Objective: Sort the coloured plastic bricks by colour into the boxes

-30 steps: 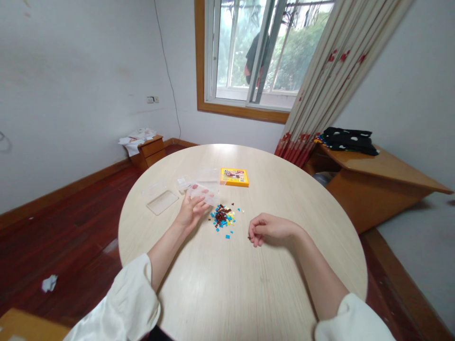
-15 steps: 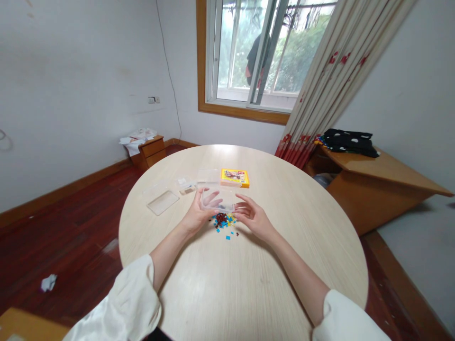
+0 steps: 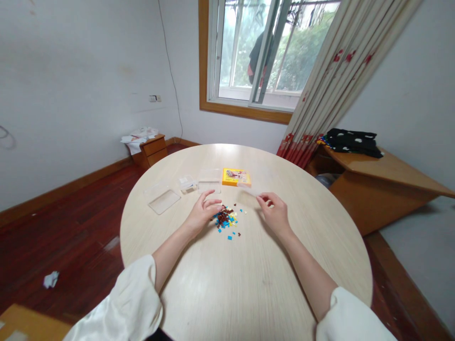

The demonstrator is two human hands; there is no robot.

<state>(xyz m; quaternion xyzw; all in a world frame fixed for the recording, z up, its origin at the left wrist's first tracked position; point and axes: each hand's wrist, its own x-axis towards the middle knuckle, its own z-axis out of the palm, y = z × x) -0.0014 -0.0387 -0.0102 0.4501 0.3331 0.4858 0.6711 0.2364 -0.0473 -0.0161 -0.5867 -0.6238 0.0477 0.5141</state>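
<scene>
A loose pile of small building bricks (image 3: 224, 219) in brown, blue and yellow lies at the middle of the round table (image 3: 241, 284), with a few strays around it. My left hand (image 3: 203, 213) hovers at the pile's left side, fingers apart and nothing held. To the right of the pile, my right hand (image 3: 273, 210) pinches the edge of a clear plastic box (image 3: 248, 190), which is blurred and hard to make out. Just behind that box sits a yellow box (image 3: 236, 177) with a picture on its top.
Open clear plastic cases stand on the table's left side: a large case (image 3: 164, 201), a small case (image 3: 187, 184) and another case (image 3: 209, 186). Beyond the table are a small cabinet (image 3: 155, 149) at left and a tilted wooden desk (image 3: 387, 189) at right.
Both hands held the clear box above the pile before. My left hand has let go, and my right hand has carried the box to the right, uncovering more bricks.
</scene>
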